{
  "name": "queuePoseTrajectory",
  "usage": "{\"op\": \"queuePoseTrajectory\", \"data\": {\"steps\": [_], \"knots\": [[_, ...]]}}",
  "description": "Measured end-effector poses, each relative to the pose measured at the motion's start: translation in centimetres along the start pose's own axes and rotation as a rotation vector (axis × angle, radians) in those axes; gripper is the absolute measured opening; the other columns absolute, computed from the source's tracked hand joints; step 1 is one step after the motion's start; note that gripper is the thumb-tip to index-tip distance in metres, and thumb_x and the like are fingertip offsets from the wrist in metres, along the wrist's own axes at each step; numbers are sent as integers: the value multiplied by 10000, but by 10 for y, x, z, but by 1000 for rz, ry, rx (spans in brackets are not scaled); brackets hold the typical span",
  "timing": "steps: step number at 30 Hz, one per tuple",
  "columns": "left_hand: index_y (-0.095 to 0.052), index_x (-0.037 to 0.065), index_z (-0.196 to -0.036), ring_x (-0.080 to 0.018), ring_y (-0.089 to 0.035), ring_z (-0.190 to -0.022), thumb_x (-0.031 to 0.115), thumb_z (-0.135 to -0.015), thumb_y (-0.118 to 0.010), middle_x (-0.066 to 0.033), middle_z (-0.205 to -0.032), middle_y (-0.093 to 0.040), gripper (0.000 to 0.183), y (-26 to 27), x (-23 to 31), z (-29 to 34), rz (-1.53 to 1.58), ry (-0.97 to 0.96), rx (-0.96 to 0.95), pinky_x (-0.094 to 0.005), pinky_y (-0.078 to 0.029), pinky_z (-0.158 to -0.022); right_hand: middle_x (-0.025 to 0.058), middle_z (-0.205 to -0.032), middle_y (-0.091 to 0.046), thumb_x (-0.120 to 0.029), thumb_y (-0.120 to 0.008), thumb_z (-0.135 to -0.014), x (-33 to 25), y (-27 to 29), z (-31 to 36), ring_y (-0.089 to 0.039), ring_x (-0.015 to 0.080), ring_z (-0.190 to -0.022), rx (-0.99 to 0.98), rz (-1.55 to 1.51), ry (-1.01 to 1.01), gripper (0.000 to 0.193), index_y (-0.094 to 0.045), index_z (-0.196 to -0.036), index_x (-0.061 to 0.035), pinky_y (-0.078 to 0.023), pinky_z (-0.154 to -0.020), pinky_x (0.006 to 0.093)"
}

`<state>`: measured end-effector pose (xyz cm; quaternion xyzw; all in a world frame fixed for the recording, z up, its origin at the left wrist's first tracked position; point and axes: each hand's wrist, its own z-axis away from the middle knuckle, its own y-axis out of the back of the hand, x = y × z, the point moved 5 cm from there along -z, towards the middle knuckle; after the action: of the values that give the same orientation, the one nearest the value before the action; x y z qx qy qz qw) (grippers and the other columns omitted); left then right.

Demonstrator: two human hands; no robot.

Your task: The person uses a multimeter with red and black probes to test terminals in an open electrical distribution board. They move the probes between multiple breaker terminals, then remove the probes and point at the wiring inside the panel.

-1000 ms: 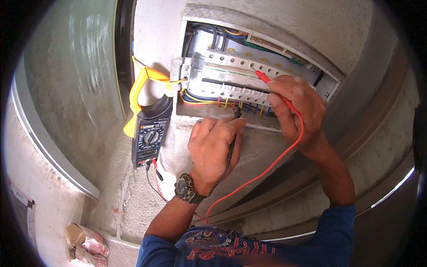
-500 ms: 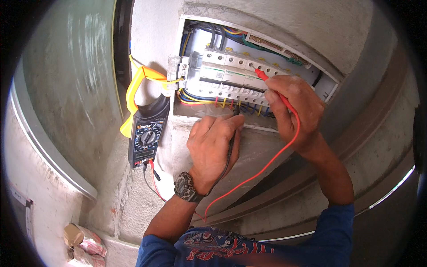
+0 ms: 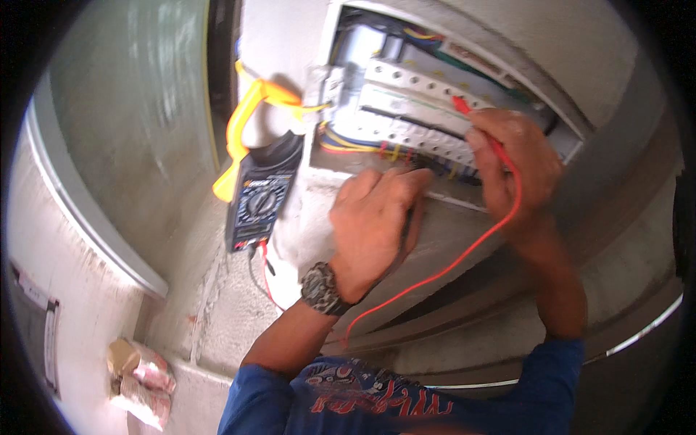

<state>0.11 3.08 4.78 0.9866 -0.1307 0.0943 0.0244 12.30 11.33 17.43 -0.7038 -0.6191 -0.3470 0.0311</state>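
Shifted since the earlier frames: the whole view. Distribution box [image 3: 358, 51], clamp meter [image 3: 261, 205] and both hands now sit further right and higher. I read this as head motion, since both probes keep about the same places along the breaker row [image 3: 406, 101].

Right hand [image 3: 518, 163]: thumb and fingers pinched together on the red probe [image 3: 461, 106], its tip end at an upper terminal hole. Blur; I can't confirm metal contact. Left hand [image 3: 377, 225]: fingers closed around the black probe [image 3: 420, 164], below the row by the coloured wires [image 3: 396, 151]. Its tip is lost to me.

Meter is left of the box, near the wall; can't tell what bears it. Red lead [image 3: 435, 277] loops down from the right hand.

Step in hand, my judgement: probing between upper and lower terminals. Next move calls for steady wrists, both tips seated, then a look at the meter; a slip could touch a neighbouring terminal.

Writing: light print on the meter face, smeared; faint green marking on the breakers, unreadable from my end; red and white lettering across the blue shirt [image 3: 377, 402], partly legible, not copied.
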Motion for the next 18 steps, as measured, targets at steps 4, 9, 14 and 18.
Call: {"op": "queuePoseTrajectory", "data": {"steps": [4,9,14,18], "knots": [[-701,105,-1119,-282,-650,-772,6,-836,-811,-75,-950,-727,319,-1,-3,0,-13,6,24,-414,-507,-687,162,-1041,-771,0,-755,-940,-1,-2,-2,-760,331,-939,-28,12,-2,172,-731,-1111,-4,-594,-836,431],[-702,105,-1110,-276,-650,-773,11,-822,-808,-63,-954,-733,321,-1,-2,-2,19,-1,47,-409,-509,-677,170,-1080,-777,14,-735,-969,1,-1,-3,-770,314,-1003,-85,0,-16,185,-731,-1153,8,-606,-877,426],[-695,94,-1112,-274,-635,-757,9,-825,-805,-54,-952,-731,319,-3,-1,-2,2,4,37,-402,-506,-671,169,-1099,-778,-4,-724,-992,5,1,-3,-771,296,-1009,-121,-9,1,192,-730,-1183,11,-614,-858,410],[-690,95,-1115,-274,-639,-764,6,-823,-804,-57,-958,-731,325,-3,-2,-2,10,2,40,-403,-507,-673,164,-1101,-778,-6,-721,-996,5,1,-3,-771,297,-1007,-134,21,29,191,-727,-1185,10,-616,-851,409]]}}
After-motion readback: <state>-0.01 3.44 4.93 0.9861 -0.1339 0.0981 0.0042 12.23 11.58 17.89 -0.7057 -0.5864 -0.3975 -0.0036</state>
